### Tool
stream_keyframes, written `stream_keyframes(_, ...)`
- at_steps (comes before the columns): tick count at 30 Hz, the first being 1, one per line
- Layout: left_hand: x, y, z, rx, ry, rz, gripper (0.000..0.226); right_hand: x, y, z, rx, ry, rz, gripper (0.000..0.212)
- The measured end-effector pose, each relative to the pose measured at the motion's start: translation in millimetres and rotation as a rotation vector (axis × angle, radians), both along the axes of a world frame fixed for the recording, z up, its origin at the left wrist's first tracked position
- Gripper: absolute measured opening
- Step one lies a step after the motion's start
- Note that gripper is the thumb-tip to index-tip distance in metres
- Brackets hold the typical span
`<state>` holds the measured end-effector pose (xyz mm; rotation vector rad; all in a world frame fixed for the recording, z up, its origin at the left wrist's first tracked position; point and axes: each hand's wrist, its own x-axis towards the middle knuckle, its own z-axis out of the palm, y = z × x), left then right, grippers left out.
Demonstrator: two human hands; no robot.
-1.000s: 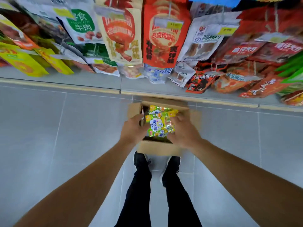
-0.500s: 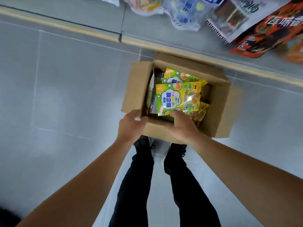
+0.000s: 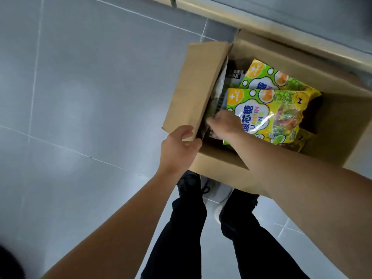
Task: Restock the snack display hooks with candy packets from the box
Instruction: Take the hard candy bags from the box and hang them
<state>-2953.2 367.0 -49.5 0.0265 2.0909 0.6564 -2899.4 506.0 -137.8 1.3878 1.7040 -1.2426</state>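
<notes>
Candy packets [image 3: 267,115]: yellow-green, stacked inside the box, uppermost lying flat, toward its right side.
Box [image 3: 332,125]: open cardboard, on grey tiled floor [image 3: 80,97], against the shelf base [image 3: 261,23].
Dark packets [image 3: 234,76]: along the box's left wall.
Right hand [image 3: 224,125]: inside the box, fingers curled onto a dark packet's edge at the left wall.
Left hand [image 3: 179,148]: gripping the near corner of the left flap.
Shoes [image 3: 193,184]: below the box's near edge.

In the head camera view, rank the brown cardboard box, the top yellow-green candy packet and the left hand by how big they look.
1. Brown cardboard box.
2. Top yellow-green candy packet.
3. Left hand, though it is nearer the camera, so its apparent size is inflated.
</notes>
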Motion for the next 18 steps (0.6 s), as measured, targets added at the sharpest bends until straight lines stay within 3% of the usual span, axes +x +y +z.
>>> stream_keyframes(2, 4.1, -2.2, -0.2, 0.005, -0.012, -0.023, 0.042, 8.9, 2.9, -6.6, 0.012, 0.004, -0.030, 0.043)
stream_keyframes(6, 21.4, -1.2, 6.5, 0.020, -0.026, -0.119, 0.059, 21.3, 10.2, 35.9, 0.078, 0.051, -0.093, 0.025)
stream_keyframes(12, 43.1, 19.9, 20.8, 0.020, 0.141, -0.538, 0.094, 56.2, 32.3, 105.5, -0.062, 0.101, -0.362, 0.022)
stream_keyframes(15, 53.1, 33.9, 38.8, 0.014, 0.307, -0.662, 0.088, 77.6, 48.9, 143.9, -0.180, 0.111, -0.498, 0.020)
stream_keyframes(18, 57.9, 49.4, 63.4, 0.093, 0.412, -0.657, 0.074, 95.7, 60.6, 178.8, -0.263, 0.131, -0.581, 0.016)
